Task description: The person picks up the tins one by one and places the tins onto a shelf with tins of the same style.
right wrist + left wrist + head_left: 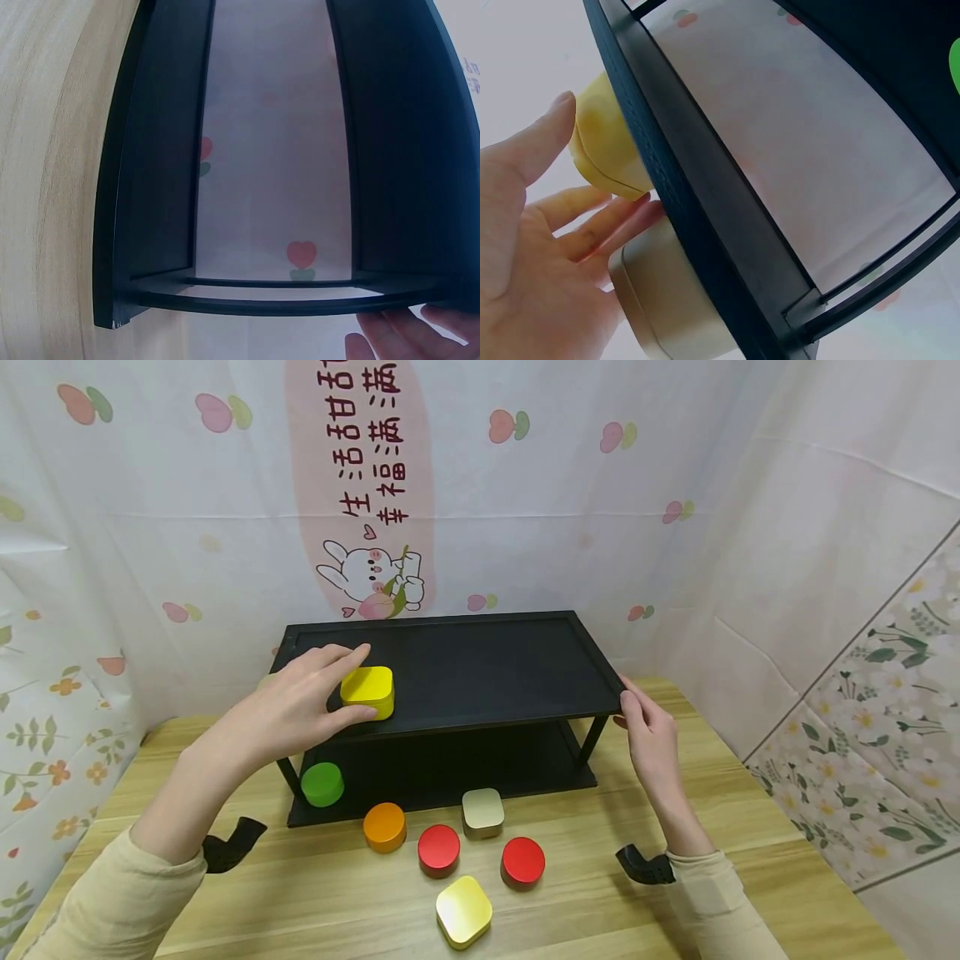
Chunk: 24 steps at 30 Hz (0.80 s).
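Observation:
A black two-tier shelf (480, 672) stands on the wooden table. On the left end of its top tier, my left hand (288, 706) holds a yellow rounded-square tin (369, 689) between thumb and fingers. In the left wrist view, a beige rounded-square tin (671, 296) sits on the same tier beside the left fingers; the hand hides it in the head view. My right hand (651, 731) grips the right front corner of the top tier, thumb in front. Below, a round green tin (322, 783) stands at the left end of the lower tier.
In front of the shelf lie an orange round tin (385, 827), two red round tins (438, 850), a cream rounded-square tin (483, 812) and another yellow square tin (464, 911). A patterned curtain (525, 527) hangs behind the shelf and along the sides.

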Available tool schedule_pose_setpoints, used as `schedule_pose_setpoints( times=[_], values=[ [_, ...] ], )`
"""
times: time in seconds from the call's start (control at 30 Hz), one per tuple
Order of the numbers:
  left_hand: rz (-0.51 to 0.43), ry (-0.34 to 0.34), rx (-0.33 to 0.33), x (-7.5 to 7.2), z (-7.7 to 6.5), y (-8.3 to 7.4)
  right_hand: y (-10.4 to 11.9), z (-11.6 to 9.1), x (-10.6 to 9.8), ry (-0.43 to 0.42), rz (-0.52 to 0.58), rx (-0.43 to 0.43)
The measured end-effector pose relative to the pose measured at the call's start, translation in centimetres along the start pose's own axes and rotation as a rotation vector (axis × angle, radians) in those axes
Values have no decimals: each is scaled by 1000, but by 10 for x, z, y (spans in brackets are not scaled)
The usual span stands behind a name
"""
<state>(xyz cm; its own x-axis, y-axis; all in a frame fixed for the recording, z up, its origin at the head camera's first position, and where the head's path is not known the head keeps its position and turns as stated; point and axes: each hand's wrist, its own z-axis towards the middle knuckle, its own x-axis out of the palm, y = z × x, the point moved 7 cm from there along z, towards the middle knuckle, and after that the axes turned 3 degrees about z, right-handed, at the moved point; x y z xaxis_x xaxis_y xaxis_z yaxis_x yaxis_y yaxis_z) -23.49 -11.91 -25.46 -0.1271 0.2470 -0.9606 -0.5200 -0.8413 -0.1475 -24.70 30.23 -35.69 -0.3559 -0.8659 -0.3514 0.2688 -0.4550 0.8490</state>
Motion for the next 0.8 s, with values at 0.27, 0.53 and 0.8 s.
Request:
schedule_pose_setpoints(
  times=[0.27,0.53,0.8],
  values=[
    [30,-40,37,-1,2,-5,0,-1,-1,-6,5,5],
    [47,-50,37,-1,3,-4,1,0,-1,-9,8,2],
    [44,-142,84,-5,-5,-11,2,-1,0,-5,9,0]
  ],
)
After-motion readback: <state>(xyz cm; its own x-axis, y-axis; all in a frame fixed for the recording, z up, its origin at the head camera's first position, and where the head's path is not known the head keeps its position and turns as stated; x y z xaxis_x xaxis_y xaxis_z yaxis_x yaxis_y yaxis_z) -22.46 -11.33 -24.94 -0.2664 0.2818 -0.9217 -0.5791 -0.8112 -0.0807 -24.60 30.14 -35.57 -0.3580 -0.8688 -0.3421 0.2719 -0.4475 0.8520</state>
